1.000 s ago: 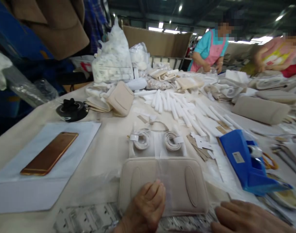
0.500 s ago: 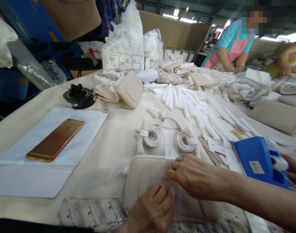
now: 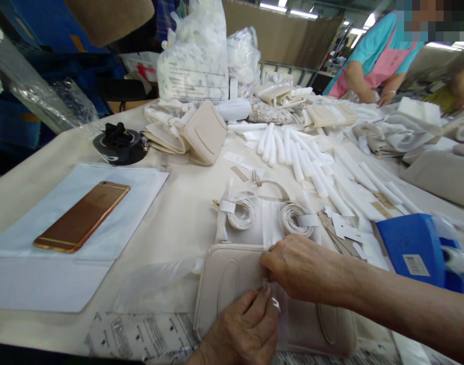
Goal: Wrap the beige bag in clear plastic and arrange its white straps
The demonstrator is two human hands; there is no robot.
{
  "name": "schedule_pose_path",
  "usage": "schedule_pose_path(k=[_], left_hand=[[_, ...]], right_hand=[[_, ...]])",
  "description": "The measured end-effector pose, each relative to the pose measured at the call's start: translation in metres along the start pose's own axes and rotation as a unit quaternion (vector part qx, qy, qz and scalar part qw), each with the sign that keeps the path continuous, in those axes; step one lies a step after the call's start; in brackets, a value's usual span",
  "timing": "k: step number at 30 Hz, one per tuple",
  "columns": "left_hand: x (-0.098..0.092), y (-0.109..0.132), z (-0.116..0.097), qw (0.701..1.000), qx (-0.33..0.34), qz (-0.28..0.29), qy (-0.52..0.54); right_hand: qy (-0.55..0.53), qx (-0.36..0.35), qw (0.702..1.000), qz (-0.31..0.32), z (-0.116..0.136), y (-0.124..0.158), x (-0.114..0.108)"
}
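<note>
A beige handbag [image 3: 220, 289] lies flat in front of me, a translucent plastic strip [image 3: 270, 223] running across its middle. My left hand [image 3: 243, 324] is closed over the near part, its thumb and finger pinching the clear strip; a shiny crumpled bit shows beside the fingertips. Just above it, my right hand [image 3: 304, 266] is closed too, fingertips pressed at the strip near the bag's upper edge. Its fingertips are partly hidden. Beyond the bag's edge sit two wrapped strap coils [image 3: 241, 213] on the bag's back part.
Left of the bag, a gold phone [image 3: 83, 218] rests on white sheets [image 3: 141, 192]. A black tape roll [image 3: 118, 147], another beige bag [image 3: 205, 134], white foam sticks [image 3: 288, 152] and a blue tape dispenser [image 3: 410, 253] surround the work. A co-worker [image 3: 376, 66] stands across the table.
My fingertips have shifted slightly along the strip, and a shiny bit now shows by my left hand. Another hand beside the blue dispenser is out of view. The camera has shifted a little.
</note>
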State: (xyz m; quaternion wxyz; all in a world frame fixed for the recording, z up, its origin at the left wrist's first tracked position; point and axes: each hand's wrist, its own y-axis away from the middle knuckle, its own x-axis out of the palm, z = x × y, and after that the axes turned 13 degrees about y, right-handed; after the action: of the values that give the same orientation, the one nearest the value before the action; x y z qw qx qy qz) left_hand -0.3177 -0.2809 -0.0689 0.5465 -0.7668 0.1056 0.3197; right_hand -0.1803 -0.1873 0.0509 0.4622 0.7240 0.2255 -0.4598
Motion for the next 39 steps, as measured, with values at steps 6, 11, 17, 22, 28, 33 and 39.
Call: schedule_pose_path(k=[6, 11, 17, 22, 28, 33, 39], left_hand=[[-0.003, -0.004, 0.002, 1.000, 0.010, 0.016, -0.009], [-0.006, -0.004, 0.000, 0.999, 0.002, 0.037, 0.010], [-0.008, -0.006, 0.000, 0.999, 0.000, 0.034, 0.006], [-0.007, -0.003, 0.001, 0.999, 0.001, 0.044, -0.011], [-0.014, -0.003, -0.004, 0.999, 0.012, 0.048, 0.017], [-0.016, 0.000, -0.003, 0.999, -0.011, 0.049, 0.009], [-0.012, 0.000, 0.000, 0.997, 0.037, 0.060, -0.039]], right_hand=[[-0.011, 0.056, 0.998, -0.028, -0.005, -0.006, 0.000], [-0.097, 0.113, 0.989, 0.010, -0.032, -0.013, -0.005], [-0.101, 0.166, 0.955, -0.224, -0.024, 0.019, 0.017], [-0.074, 0.098, 0.921, -0.369, 0.041, 0.052, 0.073], [0.020, 0.091, 0.950, -0.297, 0.065, 0.059, 0.105], [0.027, 0.096, 0.949, -0.298, 0.068, 0.057, 0.105], [0.004, 0.154, 0.885, -0.439, 0.083, 0.067, 0.113]])
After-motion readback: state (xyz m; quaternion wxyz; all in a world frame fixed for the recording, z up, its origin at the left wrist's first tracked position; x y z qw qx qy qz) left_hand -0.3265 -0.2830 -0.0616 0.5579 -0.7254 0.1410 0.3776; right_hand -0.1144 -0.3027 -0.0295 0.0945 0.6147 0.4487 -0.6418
